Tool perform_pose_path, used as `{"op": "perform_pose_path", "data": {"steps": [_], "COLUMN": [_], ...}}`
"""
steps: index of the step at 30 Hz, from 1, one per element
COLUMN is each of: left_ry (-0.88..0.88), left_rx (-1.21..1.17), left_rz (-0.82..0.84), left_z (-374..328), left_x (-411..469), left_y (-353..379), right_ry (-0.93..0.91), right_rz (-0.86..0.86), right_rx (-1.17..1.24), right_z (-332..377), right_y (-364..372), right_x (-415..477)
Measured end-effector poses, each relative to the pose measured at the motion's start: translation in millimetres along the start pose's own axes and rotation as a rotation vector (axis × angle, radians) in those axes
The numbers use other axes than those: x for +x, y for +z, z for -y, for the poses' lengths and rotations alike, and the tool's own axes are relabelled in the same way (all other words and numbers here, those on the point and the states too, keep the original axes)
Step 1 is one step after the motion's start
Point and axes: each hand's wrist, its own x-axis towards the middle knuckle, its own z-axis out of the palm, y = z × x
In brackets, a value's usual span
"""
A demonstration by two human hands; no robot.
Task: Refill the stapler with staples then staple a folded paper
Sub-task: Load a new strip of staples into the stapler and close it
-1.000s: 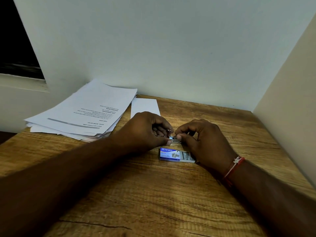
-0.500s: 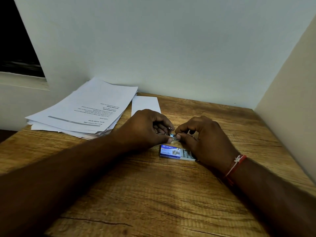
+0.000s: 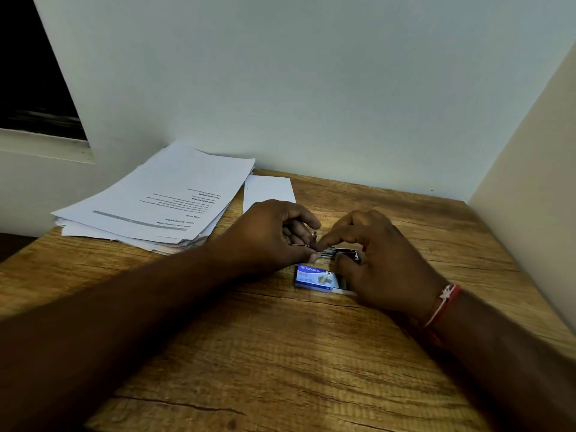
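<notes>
- The small metal stapler point(image 3: 341, 252) is held just above the wooden tabletop point(image 3: 280, 353) at the centre of the frame, between both hands. Only a short shiny stretch and a dark end toward the right show; fingers hide the rest
- The left hand point(image 3: 271, 235) reaches in from the lower left. Its fingers are curled and clamped on the left end of the stapler, with the thumb tip pressed against the metal from the near side
- The right hand point(image 3: 386, 266) reaches in from the lower right. Its fingers are curled as well: the forefinger point(image 3: 335, 233) bends down onto the top of the metal and the thumb sits beneath, so the stapler's right part is pinched between them
- I cannot tell whether a strip of staples sits in the stapler; the parts are too small and too shadowed
- A blue staple box point(image 3: 313, 275) lies flat on the tabletop just below the stapler in the frame, with its inner tray slid out to the right and partly covered by the right hand
- A folded paper point(image 3: 268, 190), white and blank, lies flat on the tabletop just above the left hand, close to the wall point(image 3: 311, 88)
- A loose stack of printed sheets point(image 3: 162, 198) lies left of centre, its right edge right beside the folded paper
- A red and white thread band point(image 3: 444, 302) circles the right wrist
- A dark window opening point(image 3: 31, 73) fills the upper left corner
</notes>
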Motion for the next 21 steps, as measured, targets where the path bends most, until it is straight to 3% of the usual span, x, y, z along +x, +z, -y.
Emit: {"op": "perform_pose_path", "data": {"steps": [12, 21], "left_ry": [-0.009, 0.006], "left_rx": [-0.022, -0.038], "left_rz": [-0.01, -0.022], "left_z": [0, 3], "left_x": [0, 0], "left_y": [1, 1], "right_ry": [0.102, 0.192], "right_rz": [0.117, 0.081], "right_rx": [0.043, 0.084], "right_z": [-2, -15], "right_y": [-6, -13], "right_x": [3, 2]}}
